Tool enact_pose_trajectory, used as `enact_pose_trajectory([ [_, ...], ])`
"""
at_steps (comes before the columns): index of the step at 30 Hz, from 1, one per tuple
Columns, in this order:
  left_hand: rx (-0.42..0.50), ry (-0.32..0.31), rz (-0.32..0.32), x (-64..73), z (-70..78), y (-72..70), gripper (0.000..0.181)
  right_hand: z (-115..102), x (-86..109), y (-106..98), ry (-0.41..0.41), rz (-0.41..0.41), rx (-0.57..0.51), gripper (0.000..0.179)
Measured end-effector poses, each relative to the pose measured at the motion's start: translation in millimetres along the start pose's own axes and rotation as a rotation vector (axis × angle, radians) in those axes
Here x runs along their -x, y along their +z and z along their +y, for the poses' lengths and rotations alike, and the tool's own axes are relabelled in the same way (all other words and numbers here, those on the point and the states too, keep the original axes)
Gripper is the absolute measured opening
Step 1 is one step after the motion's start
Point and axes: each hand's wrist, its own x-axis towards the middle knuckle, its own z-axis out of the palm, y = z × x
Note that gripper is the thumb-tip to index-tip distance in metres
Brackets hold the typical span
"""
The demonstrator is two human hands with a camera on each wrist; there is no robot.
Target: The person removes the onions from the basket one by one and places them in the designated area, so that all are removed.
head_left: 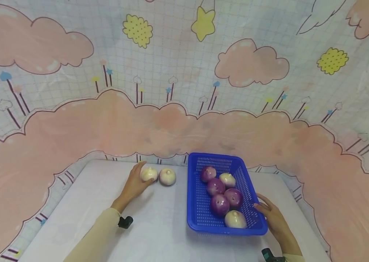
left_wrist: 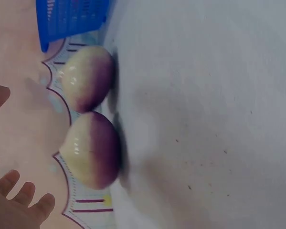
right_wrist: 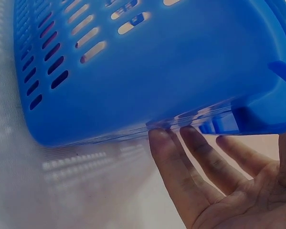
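My left hand (head_left: 135, 183) reaches around a glossy white-and-purple onion (head_left: 149, 175) with fingers and thumb spread. In the left wrist view the fingers (left_wrist: 24, 193) stand apart from this onion (left_wrist: 92, 150), pale tip up and purple below. A second onion (head_left: 167, 177) sits right beside it, to its right. My right hand (head_left: 274, 218) holds the right side of a blue plastic basket (head_left: 193, 203), thumb at the rim and fingers against the outer wall (right_wrist: 181, 81). Inside lie several onions, some purple side up (head_left: 219, 205), others pale side up (head_left: 235, 219).
A white-covered table (head_left: 158, 233) bears everything. Behind it hangs a patterned cloth (head_left: 158, 131) with clouds and stars, which also drapes along both sides. Dark wrist cameras (head_left: 125, 222) are strapped at both wrists.
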Motion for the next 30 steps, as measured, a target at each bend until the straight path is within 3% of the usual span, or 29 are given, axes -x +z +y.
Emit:
enact_pose_trajectory([
  [5,0.04,0.065,0.042,11.2,18.0,-4.7,0.076,1,0.0,-2,0.001,-0.005,-0.008,0.07],
  [16,0.128,0.189,0.056,32.3,50.9,-6.4,0.07,0,0.8,-1,0.005,-0.005,-0.001,0.071],
  [30,0.137,0.273,-0.011,41.5,85.7,3.6,0.064,-2,2.3,0,0.006,-0.005,-0.002,0.069],
])
